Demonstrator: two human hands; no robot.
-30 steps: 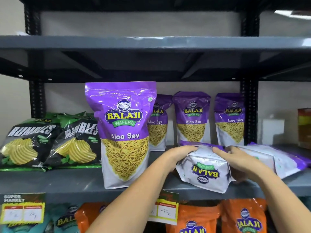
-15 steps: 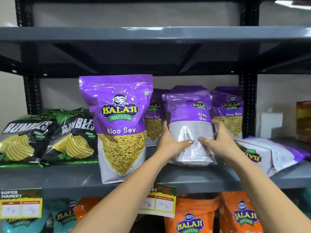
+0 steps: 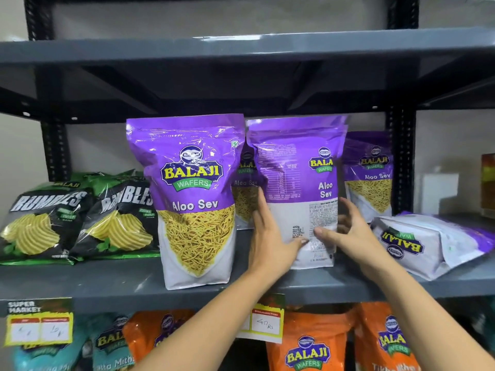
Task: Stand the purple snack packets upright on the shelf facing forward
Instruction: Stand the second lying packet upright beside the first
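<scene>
A purple Aloo Sev packet (image 3: 297,183) stands upright on the grey shelf (image 3: 107,285), its printed back side toward me. My left hand (image 3: 270,236) grips its left edge and lower front. My right hand (image 3: 345,231) holds its right edge, thumb on the front. Left of it another purple packet (image 3: 192,199) stands upright, front forward. Two more stand behind: one (image 3: 245,188) mostly hidden, one (image 3: 368,172) at the right. A further purple packet (image 3: 428,245) lies flat on the shelf's right end.
Two black-and-green Rumbles chip bags (image 3: 77,218) lean at the shelf's left. Orange and teal packets (image 3: 308,346) fill the shelf below, with price tags (image 3: 263,322) on the edge. An upper shelf (image 3: 241,46) runs overhead; a black upright post (image 3: 401,156) stands at the right.
The packet in my hands rose from lying flat to standing upright, then came closer to the shelf's front edge. Its back side still faces me.
</scene>
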